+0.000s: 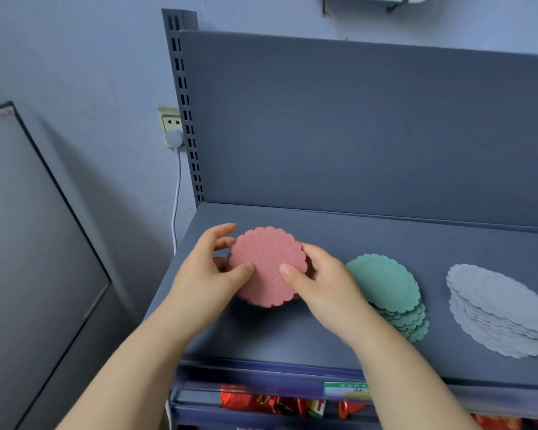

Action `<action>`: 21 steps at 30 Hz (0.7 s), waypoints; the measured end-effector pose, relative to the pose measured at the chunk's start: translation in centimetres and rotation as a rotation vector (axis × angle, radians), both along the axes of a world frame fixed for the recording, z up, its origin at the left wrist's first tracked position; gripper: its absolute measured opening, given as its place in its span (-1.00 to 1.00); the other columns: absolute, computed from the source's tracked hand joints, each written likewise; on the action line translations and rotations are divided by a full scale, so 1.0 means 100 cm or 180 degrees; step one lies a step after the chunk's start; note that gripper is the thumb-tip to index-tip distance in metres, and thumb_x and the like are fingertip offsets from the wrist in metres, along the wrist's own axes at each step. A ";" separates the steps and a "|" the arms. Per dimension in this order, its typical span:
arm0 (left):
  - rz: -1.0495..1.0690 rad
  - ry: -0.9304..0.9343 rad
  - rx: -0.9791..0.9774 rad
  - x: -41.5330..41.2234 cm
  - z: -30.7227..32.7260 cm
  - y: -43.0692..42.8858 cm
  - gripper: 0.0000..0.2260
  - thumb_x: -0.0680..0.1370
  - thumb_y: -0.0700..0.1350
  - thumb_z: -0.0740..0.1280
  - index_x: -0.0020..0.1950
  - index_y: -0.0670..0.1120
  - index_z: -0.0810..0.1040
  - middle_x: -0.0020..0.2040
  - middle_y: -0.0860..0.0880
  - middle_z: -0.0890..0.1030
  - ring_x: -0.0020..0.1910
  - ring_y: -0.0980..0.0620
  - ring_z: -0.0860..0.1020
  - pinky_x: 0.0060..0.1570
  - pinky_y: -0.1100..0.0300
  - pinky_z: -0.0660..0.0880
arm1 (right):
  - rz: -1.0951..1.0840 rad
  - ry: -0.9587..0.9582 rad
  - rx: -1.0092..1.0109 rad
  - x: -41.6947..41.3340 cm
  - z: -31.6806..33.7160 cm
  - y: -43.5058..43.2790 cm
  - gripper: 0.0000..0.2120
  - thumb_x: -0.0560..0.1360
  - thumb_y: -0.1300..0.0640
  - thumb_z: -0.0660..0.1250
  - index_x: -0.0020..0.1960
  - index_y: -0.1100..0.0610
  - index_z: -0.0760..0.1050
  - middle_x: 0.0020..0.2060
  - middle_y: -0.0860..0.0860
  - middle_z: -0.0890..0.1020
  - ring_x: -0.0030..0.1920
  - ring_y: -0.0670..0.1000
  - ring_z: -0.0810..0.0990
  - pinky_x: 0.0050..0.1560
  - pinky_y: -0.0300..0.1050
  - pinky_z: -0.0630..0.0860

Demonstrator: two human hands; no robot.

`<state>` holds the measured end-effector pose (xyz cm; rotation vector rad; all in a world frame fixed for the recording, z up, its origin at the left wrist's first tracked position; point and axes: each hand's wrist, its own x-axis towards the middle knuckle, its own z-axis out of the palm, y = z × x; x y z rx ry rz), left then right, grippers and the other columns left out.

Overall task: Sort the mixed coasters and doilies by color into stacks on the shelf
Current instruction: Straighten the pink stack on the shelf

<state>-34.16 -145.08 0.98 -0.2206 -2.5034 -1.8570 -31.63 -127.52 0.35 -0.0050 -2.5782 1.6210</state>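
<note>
A stack of pink scalloped coasters (267, 259) sits at the left end of the grey shelf (370, 234). My left hand (212, 268) grips its left side, thumb on top and fingers curled around the far edge. My right hand (320, 280) holds the right side, thumb pressed on the top coaster. To the right lies a slanting stack of green coasters (389, 290), its near-left part hidden by my right wrist. Further right a fanned stack of white doilies (497, 308) rests near the frame edge.
The shelf's upright back panel (354, 119) rises behind the stacks. A slotted post (187, 113) stands at the left corner, with a wall socket and white cable (176, 193) beside it. Red packets (261, 401) fill the shelf below. A grey board (28, 243) leans at left.
</note>
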 end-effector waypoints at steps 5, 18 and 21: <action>-0.0113 -0.0477 -0.0709 -0.007 0.003 -0.011 -0.47 0.45 -0.18 0.40 0.35 0.15 0.35 0.02 0.13 0.52 -0.11 0.04 0.61 -0.04 0.17 0.55 | -0.0130 -0.0507 0.0577 -0.004 0.001 -0.014 -0.78 0.43 -0.03 0.32 0.05 0.00 0.52 -0.13 -0.12 0.63 -0.13 -0.05 0.60 -0.06 -0.10 0.54; -0.0067 0.0510 -0.2851 -0.013 0.005 -0.005 -0.49 0.51 0.02 0.28 0.45 0.20 0.24 0.27 0.14 0.47 0.29 -0.01 0.34 0.23 0.11 0.33 | -0.0512 -0.0301 0.1200 -0.009 -0.001 -0.025 -0.52 0.46 0.01 0.33 0.30 0.09 0.27 0.18 0.03 0.46 0.17 0.01 0.42 0.06 -0.21 0.33; -0.0086 0.1007 -0.2944 -0.010 0.001 0.002 -0.59 0.51 -0.11 0.27 0.35 0.15 0.43 0.25 0.07 0.48 0.22 -0.05 0.40 0.13 0.12 0.36 | -0.0395 -0.0212 0.1177 -0.001 0.000 -0.019 -0.56 0.47 0.02 0.33 0.30 0.06 0.29 0.18 -0.02 0.45 0.14 -0.01 0.46 0.09 -0.20 0.37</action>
